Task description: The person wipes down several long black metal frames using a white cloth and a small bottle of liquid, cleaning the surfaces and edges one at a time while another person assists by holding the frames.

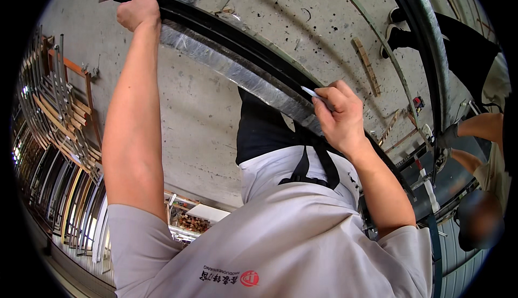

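One long black metal frame bar (226, 33), partly wrapped in clear plastic film (232, 71), running diagonally from upper left down to lower right across the view. Left hand (139, 7) clamped shut around the bar near its upper-left end, arm fully stretched out. Right hand (341, 115) further down the same bar, fingers curled tight on one small white blade-like tool (314, 94), tip touching the bar at the edge of the film (exact kind of tool too small to tell). Two hands, one bar, one tool.

Below: grey speckled concrete floor (210, 114). One flat wooden strip (367, 66) lying on the floor, right of centre, well apart from the hands. Stack of many metal and wood-coloured frames (59, 114) leaning at far left, too many to count. One second long dark frame bar (426, 39) curving down the right side. One other person (485, 136) at right edge, one gloved hand (447, 136) on that second bar, two dark shoes near upper right. Own light grey shirt and black apron straps filling the bottom.
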